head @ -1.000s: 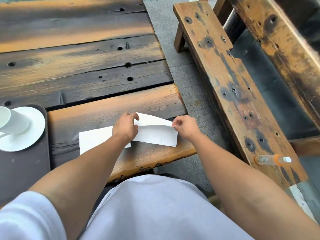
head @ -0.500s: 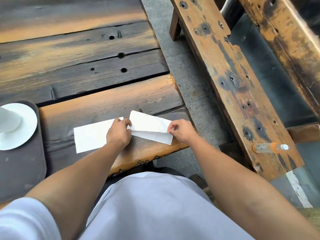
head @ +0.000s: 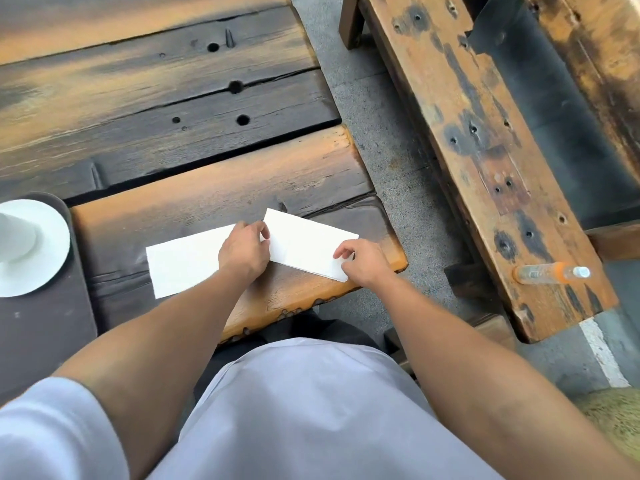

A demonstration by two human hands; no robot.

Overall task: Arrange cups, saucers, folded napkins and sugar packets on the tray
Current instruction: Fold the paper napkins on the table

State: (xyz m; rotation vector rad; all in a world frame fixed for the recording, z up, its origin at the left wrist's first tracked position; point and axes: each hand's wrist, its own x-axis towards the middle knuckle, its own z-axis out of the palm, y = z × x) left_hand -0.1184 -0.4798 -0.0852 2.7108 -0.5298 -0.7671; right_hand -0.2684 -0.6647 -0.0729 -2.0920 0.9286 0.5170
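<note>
Far left, a dark brown tray [head: 41, 323] sits on the plank table [head: 173, 133], carrying a white saucer [head: 52, 268] with a white cup [head: 17, 237] on top, the cup half cut off by the frame edge, so how it stands is hard to call. Just right of the tray, a flat white napkin [head: 180, 266] lies on the near orange-toned plank, off the tray. The left hand [head: 242, 251] rests over that napkin's right end, fingers curled, fingertips nipping the left edge of a second, folded napkin [head: 308, 245]. That folded napkin lies angled on the same plank near the table's corner, layered edges showing along its near side. The right hand [head: 363, 263] pinches its right end between thumb and forefinger, the other fingers tucked. Both forearms reach in from a pale shirt. Across a strip of grey floor, a weathered wooden bench [head: 478, 161] runs away, and on its near end lies a clear plastic bottle [head: 549, 273] with an orange label and white cap, its print too small to read.
</note>
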